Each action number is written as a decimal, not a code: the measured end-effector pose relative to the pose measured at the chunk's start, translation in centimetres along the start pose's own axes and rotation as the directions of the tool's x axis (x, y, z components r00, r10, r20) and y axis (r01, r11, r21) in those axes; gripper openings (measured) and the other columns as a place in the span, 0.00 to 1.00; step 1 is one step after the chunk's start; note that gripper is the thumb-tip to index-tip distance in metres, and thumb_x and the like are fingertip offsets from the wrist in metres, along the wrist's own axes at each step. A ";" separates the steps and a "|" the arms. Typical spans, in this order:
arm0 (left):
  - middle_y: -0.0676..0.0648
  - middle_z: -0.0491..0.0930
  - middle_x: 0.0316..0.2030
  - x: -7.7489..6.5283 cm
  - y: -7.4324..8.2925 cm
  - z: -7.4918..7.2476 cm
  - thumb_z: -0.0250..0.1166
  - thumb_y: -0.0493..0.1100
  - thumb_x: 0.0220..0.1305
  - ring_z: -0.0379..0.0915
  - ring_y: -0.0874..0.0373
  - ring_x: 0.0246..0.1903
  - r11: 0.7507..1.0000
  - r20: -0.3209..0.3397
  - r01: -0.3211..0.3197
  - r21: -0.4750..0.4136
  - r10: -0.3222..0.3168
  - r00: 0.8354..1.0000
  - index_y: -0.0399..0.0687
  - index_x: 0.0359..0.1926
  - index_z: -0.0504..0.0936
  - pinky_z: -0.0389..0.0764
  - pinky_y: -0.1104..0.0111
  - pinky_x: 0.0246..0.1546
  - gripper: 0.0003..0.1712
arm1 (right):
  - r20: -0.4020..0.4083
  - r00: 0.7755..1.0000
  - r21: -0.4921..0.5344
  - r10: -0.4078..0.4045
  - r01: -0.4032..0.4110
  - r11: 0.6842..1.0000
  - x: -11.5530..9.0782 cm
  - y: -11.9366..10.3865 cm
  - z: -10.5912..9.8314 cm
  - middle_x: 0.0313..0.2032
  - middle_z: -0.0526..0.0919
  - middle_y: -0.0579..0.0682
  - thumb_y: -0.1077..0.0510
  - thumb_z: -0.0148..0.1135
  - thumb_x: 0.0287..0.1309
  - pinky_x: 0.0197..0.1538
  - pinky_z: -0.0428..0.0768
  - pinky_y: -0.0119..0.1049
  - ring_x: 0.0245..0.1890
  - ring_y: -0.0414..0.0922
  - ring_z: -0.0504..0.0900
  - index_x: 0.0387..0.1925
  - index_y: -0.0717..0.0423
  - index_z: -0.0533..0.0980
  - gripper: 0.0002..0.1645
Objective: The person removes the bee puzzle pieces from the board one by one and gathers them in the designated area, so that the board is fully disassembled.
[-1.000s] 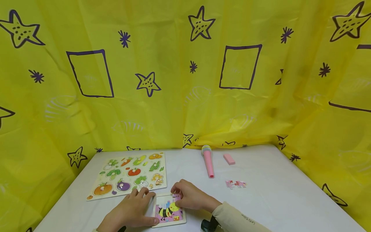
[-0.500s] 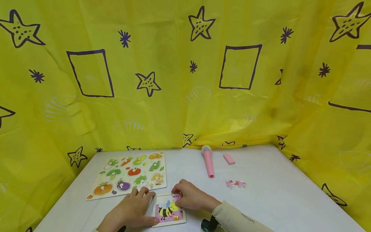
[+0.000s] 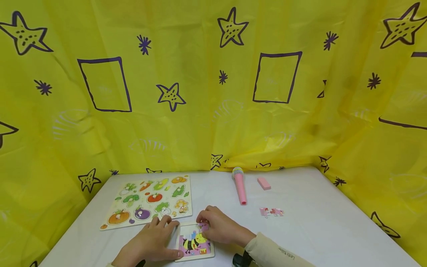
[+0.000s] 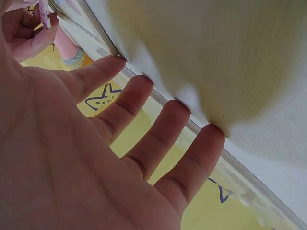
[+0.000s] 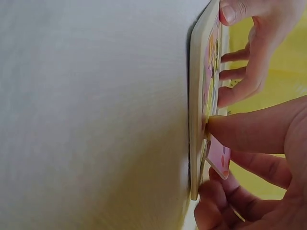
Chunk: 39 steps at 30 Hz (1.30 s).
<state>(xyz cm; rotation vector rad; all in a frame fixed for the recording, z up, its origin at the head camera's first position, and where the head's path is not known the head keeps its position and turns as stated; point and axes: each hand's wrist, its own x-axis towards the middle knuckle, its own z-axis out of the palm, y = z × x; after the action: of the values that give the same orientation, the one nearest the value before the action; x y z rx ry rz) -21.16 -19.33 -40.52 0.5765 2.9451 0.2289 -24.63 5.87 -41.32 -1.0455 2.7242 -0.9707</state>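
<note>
A small jigsaw puzzle tray [image 3: 188, 227] with a pale wooden frame and a bee picture lies at the front of the table. My left hand [image 3: 151, 241] rests along its left side, the thumb on the lower left corner. In the left wrist view those fingers [image 4: 160, 132] are nearly straight, tips at an edge. My right hand [image 3: 221, 226] is at the tray's upper right corner, pinching a pink puzzle piece [image 5: 220, 158]. In the right wrist view this piece stands tilted above the tray's surface. Part of the picture is covered by the right fingers.
Behind the left hand lies a wooden vegetable peg puzzle board [image 3: 191, 207]. Further back stand out a pink microphone [image 3: 241, 191] and a pink block [image 3: 264, 183]. Loose puzzle pieces [image 3: 276, 211] lie right of the hands. A yellow patterned curtain [image 3: 200, 129] encloses the white table [image 3: 317, 230].
</note>
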 end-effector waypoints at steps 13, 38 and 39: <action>0.42 0.74 0.58 0.3 -1.1 1.1 0.75 0.78 0.52 0.70 0.38 0.53 0.998 -0.025 -0.059 0.004 0.059 0.998 0.44 0.67 0.78 0.74 0.34 0.56 0.54 | -0.042 0.996 0.070 -0.082 0.085 0.994 -0.1 0.4 0.1 0.35 0.76 0.39 0.75 0.67 0.62 0.43 0.77 0.29 0.36 0.32 0.73 0.44 0.55 0.86 0.15; 0.44 0.74 0.58 0.0 0.1 0.0 0.79 0.72 0.53 0.70 0.39 0.54 1.000 0.006 0.006 -0.003 -0.006 1.000 0.46 0.67 0.79 0.72 0.35 0.59 0.50 | -0.050 0.999 0.215 -0.019 0.029 0.976 0.2 0.9 -0.1 0.33 0.80 0.39 0.74 0.63 0.66 0.42 0.76 0.31 0.35 0.35 0.74 0.44 0.57 0.87 0.14; 0.44 0.74 0.58 0.0 0.1 0.0 0.79 0.72 0.53 0.70 0.39 0.54 1.000 0.007 0.006 -0.002 -0.006 1.000 0.46 0.67 0.79 0.72 0.35 0.59 0.50 | -0.052 0.999 0.221 -0.007 0.018 0.975 0.1 0.9 -0.2 0.34 0.80 0.39 0.73 0.63 0.66 0.43 0.77 0.31 0.35 0.36 0.75 0.45 0.57 0.87 0.13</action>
<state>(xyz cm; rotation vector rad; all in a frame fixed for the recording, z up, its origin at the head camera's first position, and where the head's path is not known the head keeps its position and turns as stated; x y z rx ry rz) -21.14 -19.26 -40.51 0.5671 2.9393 0.2291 -25.30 6.42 -41.70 -1.0111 2.5736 -1.2851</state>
